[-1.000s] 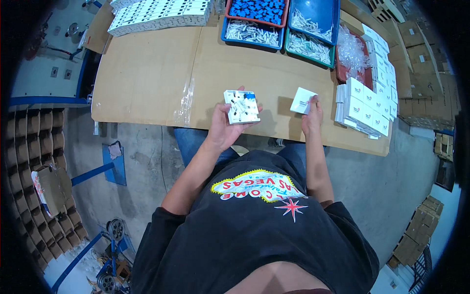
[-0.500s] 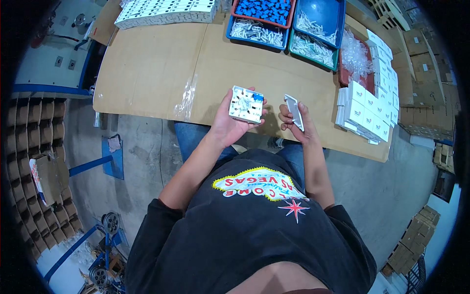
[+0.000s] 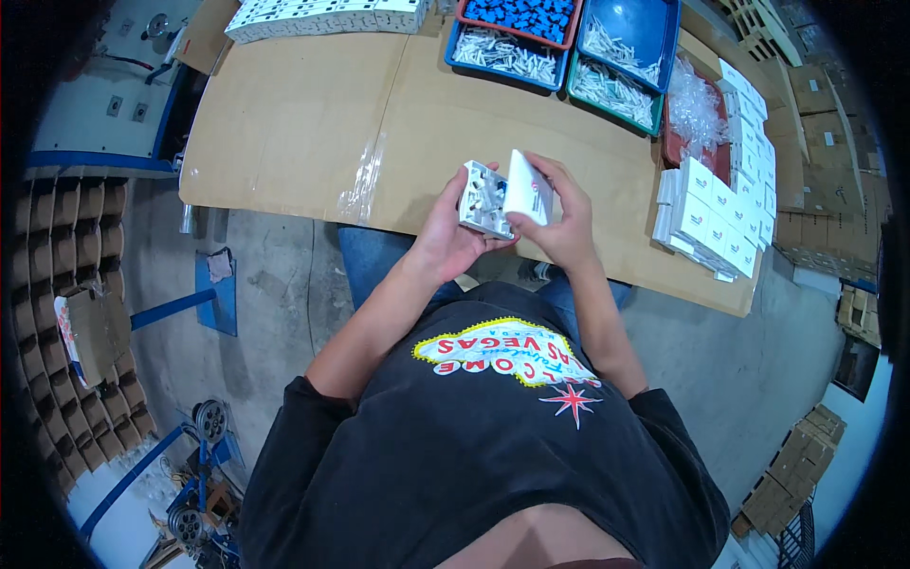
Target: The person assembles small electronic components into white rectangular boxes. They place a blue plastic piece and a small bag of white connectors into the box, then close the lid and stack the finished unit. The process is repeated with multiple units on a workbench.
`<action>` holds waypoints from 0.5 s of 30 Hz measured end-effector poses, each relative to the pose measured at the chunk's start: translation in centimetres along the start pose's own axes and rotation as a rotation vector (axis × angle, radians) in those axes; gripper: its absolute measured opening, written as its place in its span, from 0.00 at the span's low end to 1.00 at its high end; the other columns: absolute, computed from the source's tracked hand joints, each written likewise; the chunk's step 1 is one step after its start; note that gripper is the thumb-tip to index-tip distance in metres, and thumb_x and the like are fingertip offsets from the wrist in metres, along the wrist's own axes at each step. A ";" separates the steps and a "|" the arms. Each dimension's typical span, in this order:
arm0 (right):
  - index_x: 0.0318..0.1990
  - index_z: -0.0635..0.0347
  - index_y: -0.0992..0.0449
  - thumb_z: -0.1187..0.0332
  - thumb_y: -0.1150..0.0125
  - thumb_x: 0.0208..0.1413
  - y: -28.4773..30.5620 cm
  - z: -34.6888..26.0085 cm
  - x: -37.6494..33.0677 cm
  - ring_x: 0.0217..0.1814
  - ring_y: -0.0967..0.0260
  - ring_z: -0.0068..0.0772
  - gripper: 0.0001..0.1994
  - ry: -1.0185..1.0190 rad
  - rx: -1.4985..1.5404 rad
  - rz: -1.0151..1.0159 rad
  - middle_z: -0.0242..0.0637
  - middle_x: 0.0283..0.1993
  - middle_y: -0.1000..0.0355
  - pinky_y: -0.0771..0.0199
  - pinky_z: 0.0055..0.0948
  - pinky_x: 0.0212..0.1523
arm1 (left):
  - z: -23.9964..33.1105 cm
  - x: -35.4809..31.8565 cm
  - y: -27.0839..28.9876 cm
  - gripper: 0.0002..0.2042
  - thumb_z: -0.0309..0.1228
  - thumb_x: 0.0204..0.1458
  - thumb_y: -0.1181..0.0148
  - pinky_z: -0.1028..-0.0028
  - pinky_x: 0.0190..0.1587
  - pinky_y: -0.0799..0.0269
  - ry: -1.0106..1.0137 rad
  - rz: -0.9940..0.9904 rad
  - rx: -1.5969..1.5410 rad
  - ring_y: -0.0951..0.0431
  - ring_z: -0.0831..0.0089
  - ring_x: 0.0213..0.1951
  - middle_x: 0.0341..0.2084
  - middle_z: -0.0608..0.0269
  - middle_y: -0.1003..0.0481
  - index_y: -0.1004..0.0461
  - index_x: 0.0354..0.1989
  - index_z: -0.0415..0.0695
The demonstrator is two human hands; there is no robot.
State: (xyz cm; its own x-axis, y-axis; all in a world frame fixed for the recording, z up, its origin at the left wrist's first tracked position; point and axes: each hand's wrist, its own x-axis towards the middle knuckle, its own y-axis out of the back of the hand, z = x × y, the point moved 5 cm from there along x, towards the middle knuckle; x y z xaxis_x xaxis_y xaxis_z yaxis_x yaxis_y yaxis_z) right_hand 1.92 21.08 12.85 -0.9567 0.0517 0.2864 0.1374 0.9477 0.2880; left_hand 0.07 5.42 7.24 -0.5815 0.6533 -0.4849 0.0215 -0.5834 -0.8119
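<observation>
My left hand is closed around a small white square box of small white and dark pieces, its filled side facing up. Held in my right hand is a white square lid, tilted up on its edge. The lid stands at the right edge of the box and hides part of its contents. Both hands are above the near edge of the cardboard-covered table.
Beyond my hands stand a red tray of blue pieces, a blue tray and a green tray of white pieces. Stacked white boxes fill the right side; more white boxes line the far left.
My right hand has brought the lid leftward to the box and turned its outer face upward. My left hand has tilted the box toward the lid.
</observation>
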 end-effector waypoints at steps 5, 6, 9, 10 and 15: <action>0.59 0.62 0.21 0.62 0.19 0.38 -1.4 -0.8 -0.3 0.58 0.24 0.49 0.36 0.268 -0.194 -0.022 0.50 0.59 0.25 0.22 0.40 0.56 | 0.1 -0.8 -1.0 0.25 0.54 0.71 0.62 0.61 0.54 0.24 -0.027 -0.008 0.035 0.22 0.67 0.55 0.55 0.64 0.23 0.30 0.63 0.51; 0.59 0.61 0.21 0.61 0.19 0.38 -1.7 -1.0 -0.3 0.58 0.24 0.49 0.35 0.295 -0.212 -0.024 0.51 0.60 0.25 0.22 0.40 0.56 | 0.1 -0.8 -1.1 0.25 0.53 0.71 0.61 0.61 0.55 0.24 -0.043 -0.004 0.044 0.23 0.67 0.56 0.56 0.64 0.24 0.31 0.64 0.51; 0.57 0.61 0.20 0.60 0.19 0.37 -2.1 -1.7 -0.3 0.58 0.24 0.49 0.35 0.357 -0.255 -0.019 0.51 0.60 0.25 0.22 0.40 0.56 | 0.3 -1.3 -2.3 0.25 0.52 0.71 0.60 0.62 0.59 0.27 -0.128 0.019 0.051 0.25 0.68 0.59 0.59 0.64 0.27 0.34 0.68 0.51; 0.57 0.61 0.19 0.60 0.19 0.37 -2.2 -1.5 -0.5 0.57 0.24 0.49 0.35 0.365 -0.263 -0.011 0.51 0.60 0.25 0.22 0.40 0.56 | 0.5 -1.4 -2.6 0.26 0.52 0.71 0.59 0.62 0.60 0.28 -0.163 0.029 0.050 0.26 0.68 0.60 0.60 0.64 0.28 0.35 0.69 0.51; 0.56 0.61 0.19 0.58 0.19 0.37 -2.2 -1.4 -0.5 0.56 0.23 0.51 0.34 0.377 -0.277 0.001 0.51 0.60 0.25 0.22 0.40 0.54 | 0.5 -1.6 -3.1 0.27 0.52 0.71 0.59 0.63 0.63 0.31 -0.154 0.028 0.089 0.28 0.68 0.62 0.62 0.65 0.30 0.38 0.71 0.51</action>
State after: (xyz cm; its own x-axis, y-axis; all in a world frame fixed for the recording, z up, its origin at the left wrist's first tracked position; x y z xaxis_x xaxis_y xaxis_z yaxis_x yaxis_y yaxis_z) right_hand 2.44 18.48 13.37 -0.8035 -0.1139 0.5843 0.2510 0.8253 0.5059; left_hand 0.48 5.94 10.72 -0.6999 0.5582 -0.4456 -0.0289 -0.6455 -0.7632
